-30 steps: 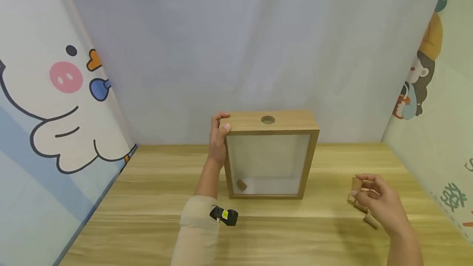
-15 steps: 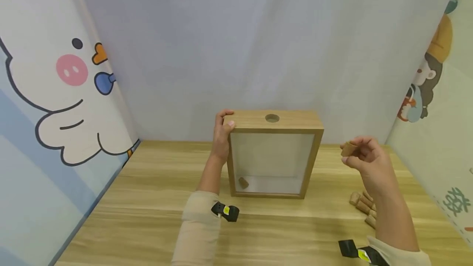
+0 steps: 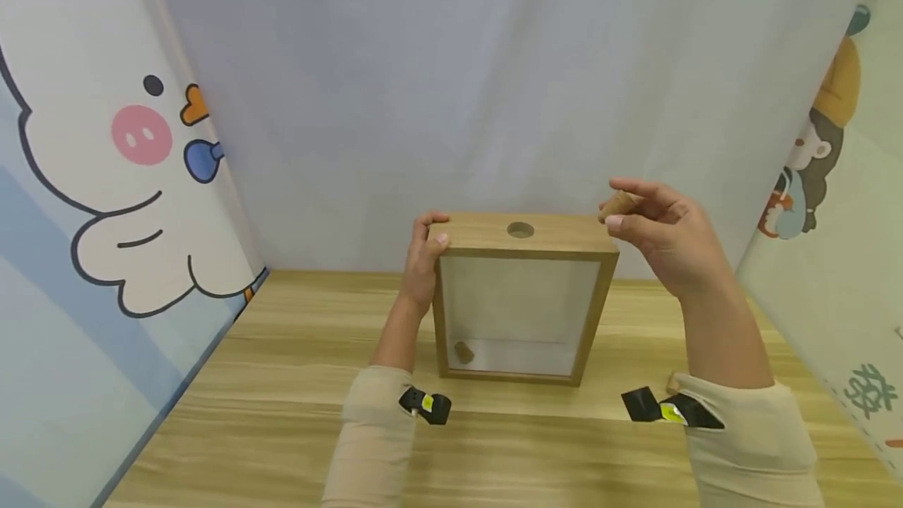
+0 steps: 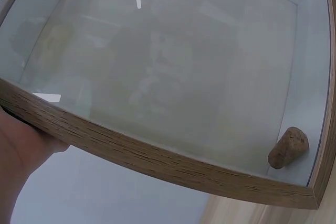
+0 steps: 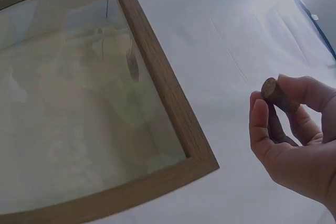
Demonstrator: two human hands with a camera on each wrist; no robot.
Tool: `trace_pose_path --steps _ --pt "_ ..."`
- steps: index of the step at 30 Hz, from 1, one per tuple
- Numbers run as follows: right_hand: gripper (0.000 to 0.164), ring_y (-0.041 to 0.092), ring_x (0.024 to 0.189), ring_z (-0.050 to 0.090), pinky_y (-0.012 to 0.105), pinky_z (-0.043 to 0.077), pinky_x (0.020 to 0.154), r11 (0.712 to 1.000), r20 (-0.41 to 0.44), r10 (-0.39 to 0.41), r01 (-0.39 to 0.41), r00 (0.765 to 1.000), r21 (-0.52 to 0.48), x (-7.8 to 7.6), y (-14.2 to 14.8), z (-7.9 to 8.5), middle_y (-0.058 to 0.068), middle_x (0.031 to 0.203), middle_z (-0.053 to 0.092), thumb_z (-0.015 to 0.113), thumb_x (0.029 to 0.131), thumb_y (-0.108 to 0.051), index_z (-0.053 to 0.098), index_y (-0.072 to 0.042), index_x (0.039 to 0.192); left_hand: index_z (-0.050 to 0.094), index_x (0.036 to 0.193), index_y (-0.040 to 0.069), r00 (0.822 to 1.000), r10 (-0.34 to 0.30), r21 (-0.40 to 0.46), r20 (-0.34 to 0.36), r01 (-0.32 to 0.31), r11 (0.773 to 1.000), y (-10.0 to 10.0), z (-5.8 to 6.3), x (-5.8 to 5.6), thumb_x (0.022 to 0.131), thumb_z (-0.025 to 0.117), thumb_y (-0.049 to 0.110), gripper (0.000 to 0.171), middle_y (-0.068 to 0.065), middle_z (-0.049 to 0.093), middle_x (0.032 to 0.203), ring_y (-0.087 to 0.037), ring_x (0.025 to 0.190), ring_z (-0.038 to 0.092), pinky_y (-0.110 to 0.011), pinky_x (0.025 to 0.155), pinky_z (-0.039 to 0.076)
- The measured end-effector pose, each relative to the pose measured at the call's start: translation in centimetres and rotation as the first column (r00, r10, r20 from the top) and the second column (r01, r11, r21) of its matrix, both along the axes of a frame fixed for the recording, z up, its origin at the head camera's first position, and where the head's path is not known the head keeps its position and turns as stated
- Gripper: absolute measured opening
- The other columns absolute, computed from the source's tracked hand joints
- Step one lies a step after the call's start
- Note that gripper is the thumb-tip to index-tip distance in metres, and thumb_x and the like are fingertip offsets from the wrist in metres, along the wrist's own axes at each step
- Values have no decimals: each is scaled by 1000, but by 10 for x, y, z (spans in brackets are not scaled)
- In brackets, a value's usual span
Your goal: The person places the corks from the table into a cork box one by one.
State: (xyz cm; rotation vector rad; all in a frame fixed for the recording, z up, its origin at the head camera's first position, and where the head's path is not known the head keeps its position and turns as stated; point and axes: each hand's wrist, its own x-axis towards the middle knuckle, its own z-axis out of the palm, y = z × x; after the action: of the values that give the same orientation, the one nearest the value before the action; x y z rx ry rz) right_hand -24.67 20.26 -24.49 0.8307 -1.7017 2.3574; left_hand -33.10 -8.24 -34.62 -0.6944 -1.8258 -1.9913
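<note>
A wooden box frame (image 3: 596, 320) with a clear front stands upright on the table, a round hole (image 3: 520, 230) in its top. My left hand (image 3: 422, 265) grips its upper left corner, thumb on the top face. Between the thumb and fingers of my right hand (image 3: 670, 237) is a cork (image 3: 621, 203), held near the frame's top right corner. The right wrist view shows that cork (image 5: 278, 95) pinched at the fingertips, apart from the frame. Inside the box, another cork (image 4: 289, 148) lies at the bottom left corner.
On the table (image 3: 296, 382) at the right, a loose cork (image 3: 673, 382) peeks out behind my right sleeve, which hides the others. A pale curtain (image 3: 367, 100) hangs behind the frame, and printed panels (image 3: 63, 241) stand at both sides.
My right hand has picked a cork from the pile at the right and carried it up and leftward to the frame's top right corner. My left hand stays on the frame.
</note>
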Motion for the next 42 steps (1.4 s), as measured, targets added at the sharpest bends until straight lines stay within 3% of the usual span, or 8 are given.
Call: trace_pose_path --steps 5,11,14,18,23,28,34,42 --pt "34 23 86 62 27 49 75 998 97 33 -27 995 -58 -15 -19 19 11 93 63 55 84 15 62 -1 113 39 122 1 1000 -21 9 10 21 1000 2 -1 0 82 40 29 49 -12 31 138 -24 121 26 -39 93 23" --pt "33 19 85 60 28 47 77 976 192 -121 82 974 200 -31 -45 29 6 93 63 65 81 6 58 -4 112 38 124 0 999 -42 16 8 42 999 3 -5 0 81 40 27 50 -15 28 139 -25 123 23 -40 94 21" --pt "36 20 88 57 32 44 79 910 188 -196 107 962 399 -42 -53 31 5 95 64 68 80 -1 59 -6 114 38 124 1 999 -45 16 10 45 999 3 -3 1 82 40 27 49 -12 29 139 -24 120 25 -39 93 22" --pt "36 20 89 55 35 42 74 767 184 -226 58 957 639 -57 -59 32 5 97 64 70 80 -6 57 -6 114 39 122 1 999 -33 14 16 33 999 3 -2 2 81 41 30 50 -11 31 137 -24 119 27 -39 92 24" --pt "30 18 78 52 30 42 62 645 254 -183 -79 950 760 -74 -59 39 7 90 58 69 79 -3 52 -3 104 38 122 1 999 -32 12 22 32 999 3 -2 2 81 42 32 51 -13 31 137 -24 117 29 -39 92 24" --pt "25 21 75 51 30 40 59 599 317 -129 -181 940 780 -85 -58 49 12 89 53 65 79 4 51 -2 99 37 124 3 998 -52 31 24 51 998 4 0 -1 81 41 30 51 -15 29 138 -25 114 30 -39 92 24" --pt "26 22 75 50 30 41 57 558 325 -123 -205 938 804 -85 -61 50 14 97 53 64 79 5 53 -1 102 38 123 1 999 -38 29 27 38 999 3 -2 1 80 42 30 52 -15 31 136 -24 124 22 -42 97 18" --pt "31 20 71 52 28 39 58 573 229 -108 -128 967 810 -67 -55 47 16 98 61 63 84 0 53 -1 112 37 122 1 999 -46 45 23 45 998 3 -1 2 81 42 30 50 -14 30 136 -25 116 28 -38 92 23"
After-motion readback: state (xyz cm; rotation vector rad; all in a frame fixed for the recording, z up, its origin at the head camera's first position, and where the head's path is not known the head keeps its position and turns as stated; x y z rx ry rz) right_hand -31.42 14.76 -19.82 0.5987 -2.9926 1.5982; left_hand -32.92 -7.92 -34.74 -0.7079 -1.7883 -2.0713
